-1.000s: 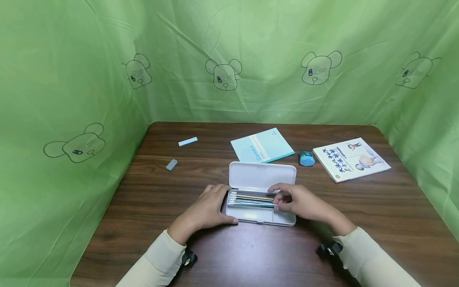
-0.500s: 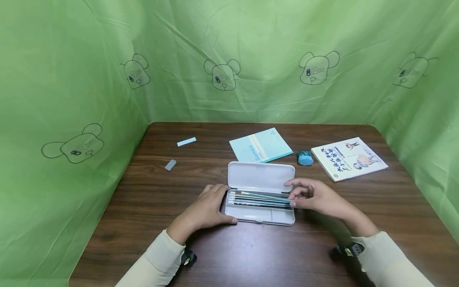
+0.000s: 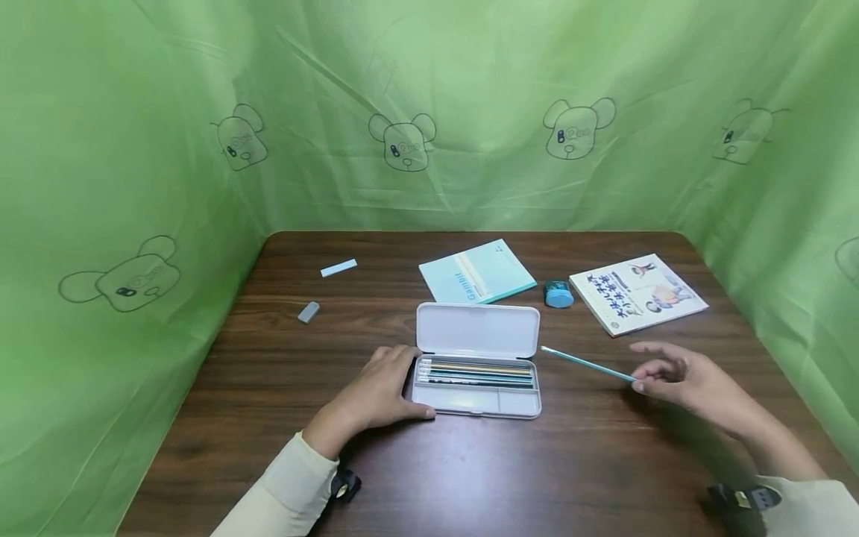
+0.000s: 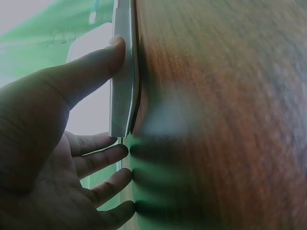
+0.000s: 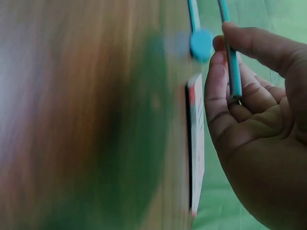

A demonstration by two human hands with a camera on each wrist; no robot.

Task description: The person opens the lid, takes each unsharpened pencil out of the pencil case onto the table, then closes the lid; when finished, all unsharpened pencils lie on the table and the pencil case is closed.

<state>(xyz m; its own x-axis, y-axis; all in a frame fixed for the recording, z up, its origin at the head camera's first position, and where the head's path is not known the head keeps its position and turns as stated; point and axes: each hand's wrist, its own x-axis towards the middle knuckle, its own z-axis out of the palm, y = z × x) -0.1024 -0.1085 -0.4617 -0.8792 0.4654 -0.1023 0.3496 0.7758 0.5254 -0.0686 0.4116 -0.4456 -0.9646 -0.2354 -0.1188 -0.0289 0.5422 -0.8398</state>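
A white pencil case [image 3: 464, 400] lies with its lid raised on the table, several pencils [image 3: 479, 371] side by side in its back compartment. My left hand [image 3: 369, 395] holds the case's left end, thumb on the front wall [image 4: 125, 91] and the other fingers at the side and back corner. Off to the right of the case, my right hand [image 3: 684, 382] pinches a light-blue pencil [image 3: 589, 364] near one end between thumb and fingers. The pencil's white-tipped end points left toward the case. In the right wrist view the pencil's bare end [image 5: 235, 97] shows beside the palm.
A light-blue notebook [image 3: 478, 272] lies behind the case. Right of it are a blue sharpener [image 3: 558, 294] and a white illustrated book [image 3: 637, 294]. A grey eraser [image 3: 309, 312] and a pale-blue strip [image 3: 338, 268] lie at the left. Green curtains [image 3: 470, 201] border the table [image 3: 470, 477].
My right hand has lifted the light-blue pencil out of the case and carried it to the right. The left hand stays at the case, and the head view has shifted slightly.
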